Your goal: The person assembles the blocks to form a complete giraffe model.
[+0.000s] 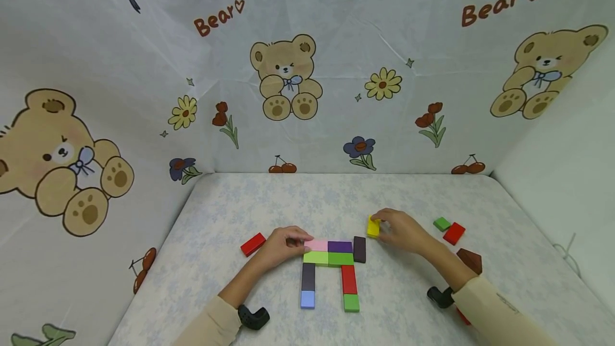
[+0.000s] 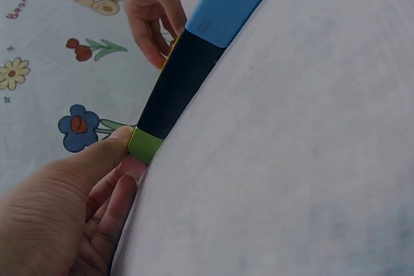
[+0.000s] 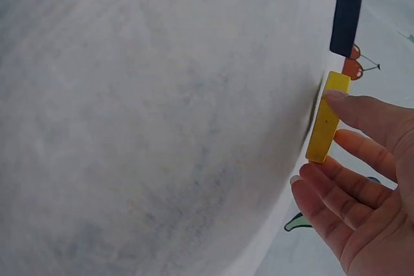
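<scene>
My right hand [image 1: 401, 229] pinches a yellow block [image 1: 373, 227] between thumb and fingers, just right of the block figure. In the right wrist view the thumb lies on the yellow block's [image 3: 328, 117] near face, close over the table. My left hand [image 1: 283, 244] holds the left end of a pink block [image 1: 317, 245], its thumb beside the light green block [image 1: 315, 258]. Beyond the pink one lie a purple block [image 1: 340, 247], a green block [image 1: 340, 259] and an upright-set dark block [image 1: 359, 250]. Two legs extend toward me, dark over blue [image 1: 308, 299] and red [image 1: 349, 280] over green.
A loose red block [image 1: 252, 244] lies left of my left hand. Past my right forearm are a small green block [image 1: 442, 223], another red block [image 1: 454, 234] and a brown angular block [image 1: 469, 261]. A bear-print cloth [image 1: 336, 25] hangs behind the table.
</scene>
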Action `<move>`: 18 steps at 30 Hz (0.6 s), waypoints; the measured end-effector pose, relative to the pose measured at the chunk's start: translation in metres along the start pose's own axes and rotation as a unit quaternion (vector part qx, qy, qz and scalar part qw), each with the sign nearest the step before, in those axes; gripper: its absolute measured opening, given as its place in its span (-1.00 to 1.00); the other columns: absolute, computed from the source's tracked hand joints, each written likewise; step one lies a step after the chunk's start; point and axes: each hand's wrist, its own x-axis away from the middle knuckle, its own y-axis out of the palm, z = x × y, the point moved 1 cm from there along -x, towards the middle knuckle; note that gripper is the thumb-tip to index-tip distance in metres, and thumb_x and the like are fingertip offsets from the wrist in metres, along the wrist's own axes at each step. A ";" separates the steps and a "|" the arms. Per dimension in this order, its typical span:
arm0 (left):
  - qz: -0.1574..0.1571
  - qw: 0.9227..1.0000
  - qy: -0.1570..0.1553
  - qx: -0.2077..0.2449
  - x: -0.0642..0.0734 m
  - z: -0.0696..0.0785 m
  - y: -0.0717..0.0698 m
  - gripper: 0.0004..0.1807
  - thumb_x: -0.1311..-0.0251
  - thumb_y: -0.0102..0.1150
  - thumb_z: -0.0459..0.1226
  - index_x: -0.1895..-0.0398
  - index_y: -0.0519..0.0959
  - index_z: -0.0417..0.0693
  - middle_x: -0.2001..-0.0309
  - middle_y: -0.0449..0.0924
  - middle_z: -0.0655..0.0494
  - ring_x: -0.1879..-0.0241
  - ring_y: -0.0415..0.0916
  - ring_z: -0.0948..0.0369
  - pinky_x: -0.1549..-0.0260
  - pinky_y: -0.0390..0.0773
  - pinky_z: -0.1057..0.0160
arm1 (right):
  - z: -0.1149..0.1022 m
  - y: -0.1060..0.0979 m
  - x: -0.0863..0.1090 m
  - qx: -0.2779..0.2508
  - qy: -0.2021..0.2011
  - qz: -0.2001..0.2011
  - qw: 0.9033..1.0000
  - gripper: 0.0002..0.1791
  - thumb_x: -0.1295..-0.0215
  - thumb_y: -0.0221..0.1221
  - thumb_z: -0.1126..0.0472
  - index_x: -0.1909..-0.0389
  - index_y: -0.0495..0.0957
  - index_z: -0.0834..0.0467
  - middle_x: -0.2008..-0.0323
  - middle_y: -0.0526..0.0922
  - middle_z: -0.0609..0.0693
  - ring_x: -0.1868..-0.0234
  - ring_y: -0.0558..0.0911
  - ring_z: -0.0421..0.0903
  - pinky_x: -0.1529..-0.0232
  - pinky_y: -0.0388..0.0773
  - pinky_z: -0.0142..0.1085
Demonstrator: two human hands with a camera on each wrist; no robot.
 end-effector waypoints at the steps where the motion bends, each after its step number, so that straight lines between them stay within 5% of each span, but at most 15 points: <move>1: -0.002 1.000 0.000 0.000 0.000 0.000 0.000 -0.73 -0.18 0.48 -0.21 0.04 0.78 0.09 0.09 0.70 0.21 0.32 0.53 0.29 0.33 0.55 0.34 | 0.001 0.000 -0.001 -0.002 0.000 -0.002 1.000 -0.51 -0.15 0.47 0.27 -0.11 0.63 0.29 -0.06 0.66 0.17 0.02 0.64 0.10 -0.06 0.60 0.01; 8: -0.011 1.000 0.006 -0.008 0.000 -0.004 -0.001 -0.73 -0.21 0.46 -0.14 0.03 0.78 0.10 0.10 0.69 0.25 0.29 0.56 0.26 0.30 0.59 0.30 | 0.014 0.001 -0.007 -0.101 0.060 0.004 0.993 -0.53 -0.17 0.46 0.27 -0.12 0.63 0.25 -0.02 0.66 0.14 0.06 0.61 0.06 0.12 0.65 -0.17; 13: -0.010 1.000 0.004 -0.012 0.000 -0.004 -0.001 -0.72 -0.21 0.46 -0.14 0.02 0.78 0.10 0.11 0.69 0.30 0.29 0.56 0.27 0.31 0.59 0.30 | 0.023 0.002 -0.010 -0.210 0.113 0.009 0.971 -0.57 -0.29 0.35 0.29 -0.14 0.58 0.37 0.25 0.69 0.12 0.34 0.65 0.00 0.36 0.65 -0.23; 18: -0.009 1.000 -0.001 -0.012 0.000 -0.003 -0.002 -0.72 -0.20 0.46 -0.14 0.02 0.78 0.10 0.11 0.68 0.31 0.28 0.56 0.26 0.30 0.60 0.29 | 0.025 0.008 -0.016 -0.294 0.173 -0.025 0.940 -0.54 -0.30 0.33 0.35 -0.17 0.51 0.44 0.37 0.70 0.12 0.45 0.69 -0.02 0.36 0.70 -0.20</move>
